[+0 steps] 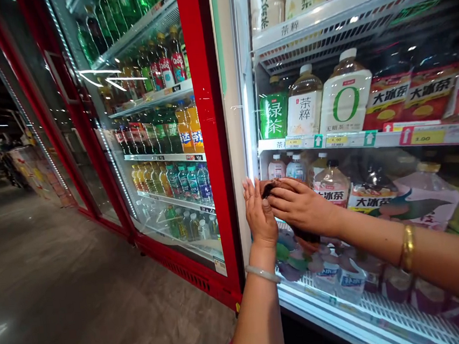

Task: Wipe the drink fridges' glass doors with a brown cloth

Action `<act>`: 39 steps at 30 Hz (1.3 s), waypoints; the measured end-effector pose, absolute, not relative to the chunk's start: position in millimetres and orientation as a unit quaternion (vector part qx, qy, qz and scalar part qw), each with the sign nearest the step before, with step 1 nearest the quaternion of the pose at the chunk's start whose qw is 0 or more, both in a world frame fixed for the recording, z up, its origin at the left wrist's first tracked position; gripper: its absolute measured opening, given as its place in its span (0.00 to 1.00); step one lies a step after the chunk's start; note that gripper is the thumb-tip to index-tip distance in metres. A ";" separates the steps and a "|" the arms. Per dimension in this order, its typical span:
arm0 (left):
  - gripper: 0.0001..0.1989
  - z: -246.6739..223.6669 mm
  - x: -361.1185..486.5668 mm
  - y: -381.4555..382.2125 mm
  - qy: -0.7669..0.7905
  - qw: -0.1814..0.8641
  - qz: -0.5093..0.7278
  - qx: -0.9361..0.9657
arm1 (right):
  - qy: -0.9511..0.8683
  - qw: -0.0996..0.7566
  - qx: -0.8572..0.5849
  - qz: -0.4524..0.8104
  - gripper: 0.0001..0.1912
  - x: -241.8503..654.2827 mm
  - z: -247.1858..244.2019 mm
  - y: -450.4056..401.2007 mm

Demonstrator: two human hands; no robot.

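Note:
My right hand (pixel 303 205), with a gold bangle on its forearm, presses a dark brown cloth (pixel 269 187) against the glass door (pixel 359 167) of a drinks fridge. Its fingers curl over the cloth, and most of the cloth is hidden beneath them. Beside it, my left hand (pixel 260 215) lies on the pale left edge of the door, fingers stretched upward and thumb close to the cloth. A pale bangle (pixel 261 273) sits on the left wrist. The glass carries a reflection of the right hand.
Behind the glass, bottled teas (pixel 346 96) stand on shelves with a price strip (pixel 424 136). To the left is a red-framed fridge (pixel 211 114) with rows of drinks. A grey floor (pixel 103 292) runs along the fridges, and stacked goods (pixel 40 171) stand farther back.

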State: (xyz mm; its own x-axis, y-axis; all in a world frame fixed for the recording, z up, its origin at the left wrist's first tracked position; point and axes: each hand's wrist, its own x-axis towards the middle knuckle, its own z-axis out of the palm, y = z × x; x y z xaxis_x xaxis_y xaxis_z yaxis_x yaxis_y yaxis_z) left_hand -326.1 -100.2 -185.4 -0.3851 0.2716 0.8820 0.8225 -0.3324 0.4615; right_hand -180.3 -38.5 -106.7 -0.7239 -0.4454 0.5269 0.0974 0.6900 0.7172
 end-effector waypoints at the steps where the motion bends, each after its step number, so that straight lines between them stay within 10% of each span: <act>1: 0.38 -184.8 -326.9 -100.2 -0.539 0.214 -0.635 -0.510 | -0.845 0.356 0.091 -0.388 0.11 -181.9 -95.8 -36.6; 13: 0.41 -179.3 -316.5 -102.3 -0.529 0.157 -0.666 -0.502 | -0.854 0.343 0.092 -0.379 0.22 -182.8 -109.5 -49.0; 30: 0.44 -55.4 -321.3 -91.6 -0.529 0.168 -0.608 -0.569 | -0.806 0.374 0.086 -0.451 0.12 -148.9 29.4 -35.6; 35: 0.40 -40.7 -310.4 -83.0 -0.540 0.179 -0.621 -0.540 | -0.759 0.506 -0.036 -0.407 0.13 -141.0 67.4 -23.8; 39: 0.42 -24.4 -299.1 -75.7 -0.539 0.203 -0.616 -0.538 | -0.802 0.369 0.158 -0.442 0.08 -135.7 61.1 -21.1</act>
State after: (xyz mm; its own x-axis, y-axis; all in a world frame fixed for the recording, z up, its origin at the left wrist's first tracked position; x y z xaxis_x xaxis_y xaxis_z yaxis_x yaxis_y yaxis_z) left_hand -299.1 -75.7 -24.4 -0.3391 0.3293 0.8812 0.8301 -0.3361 0.4450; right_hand -135.7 -21.1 61.1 -0.6777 -0.5790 0.4532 0.0735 0.5600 0.8253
